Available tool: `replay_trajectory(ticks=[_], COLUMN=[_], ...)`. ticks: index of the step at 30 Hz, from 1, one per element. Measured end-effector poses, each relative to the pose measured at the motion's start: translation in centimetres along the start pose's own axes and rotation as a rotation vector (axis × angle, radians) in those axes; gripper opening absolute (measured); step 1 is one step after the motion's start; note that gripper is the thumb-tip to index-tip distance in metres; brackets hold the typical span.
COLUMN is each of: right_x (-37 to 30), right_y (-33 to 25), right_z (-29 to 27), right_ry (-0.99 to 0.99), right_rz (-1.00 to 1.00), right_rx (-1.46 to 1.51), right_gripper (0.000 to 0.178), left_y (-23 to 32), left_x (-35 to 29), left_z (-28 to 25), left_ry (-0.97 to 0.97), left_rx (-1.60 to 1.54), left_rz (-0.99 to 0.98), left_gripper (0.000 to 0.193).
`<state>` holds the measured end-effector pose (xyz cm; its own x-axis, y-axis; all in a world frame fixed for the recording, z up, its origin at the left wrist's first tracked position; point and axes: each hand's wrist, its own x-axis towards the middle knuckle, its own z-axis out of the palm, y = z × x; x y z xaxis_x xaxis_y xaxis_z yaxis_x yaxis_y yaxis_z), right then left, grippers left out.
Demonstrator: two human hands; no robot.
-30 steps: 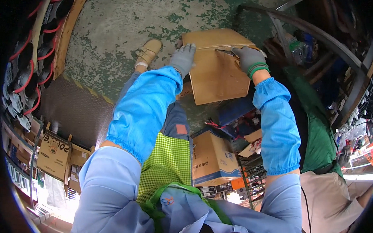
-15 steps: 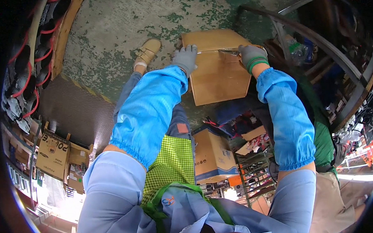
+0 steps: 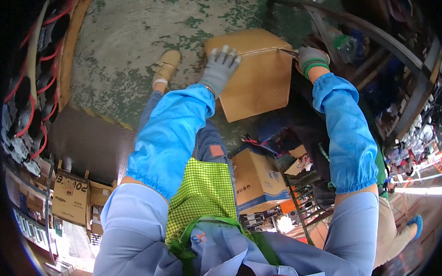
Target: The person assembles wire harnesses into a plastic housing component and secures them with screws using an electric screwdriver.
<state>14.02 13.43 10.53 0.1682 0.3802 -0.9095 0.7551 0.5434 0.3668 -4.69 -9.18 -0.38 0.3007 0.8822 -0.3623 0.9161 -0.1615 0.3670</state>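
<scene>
A brown cardboard box point(image 3: 256, 85) stands on the floor in front of me, its top closed and a taped seam crossing the upper part. My left hand point(image 3: 221, 70), in a grey glove, lies on the box's left edge with its fingers spread. At the far right corner is my right hand point(image 3: 312, 59), in a grey glove with a green cuff. Its fingers are closed around a slim, pointed blade point(image 3: 290, 53), whose tip touches the seam's right end. The handle is hidden inside the glove.
A dark metal frame point(image 3: 371, 31) rises to the right of the box. Black discs with red trim point(image 3: 45, 90) line the left behind a wooden edge point(image 3: 74, 45). Nearer to me stands another carton point(image 3: 258, 180). A person's trouser leg point(image 3: 385, 236) shows at the lower right.
My right hand has drawn the blade rightward along the seam to the box's corner. The left hand's fingers have spread flatter on the box. In view, the box has shifted slightly left.
</scene>
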Motion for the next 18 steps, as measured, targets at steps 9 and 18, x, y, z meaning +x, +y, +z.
replay_trajectory(ticks=[9, 18], right_x=[-6.2, -3.4], right_y=[-4.5, -9.3], right_z=[16.3, 26.9], right_ry=[0.039, -0.11], right_rz=[-0.122, 0.059], right_rx=[0.441, 0.895], right_gripper=[0.039, 0.04], left_y=[2.1, 2.8], left_x=[1.3, 1.1], left_z=[1.3, 0.2], left_ry=[-0.085, 0.052], left_rx=[0.156, 0.17], left_rz=[0.393, 0.3], left_gripper=[0.051, 0.057])
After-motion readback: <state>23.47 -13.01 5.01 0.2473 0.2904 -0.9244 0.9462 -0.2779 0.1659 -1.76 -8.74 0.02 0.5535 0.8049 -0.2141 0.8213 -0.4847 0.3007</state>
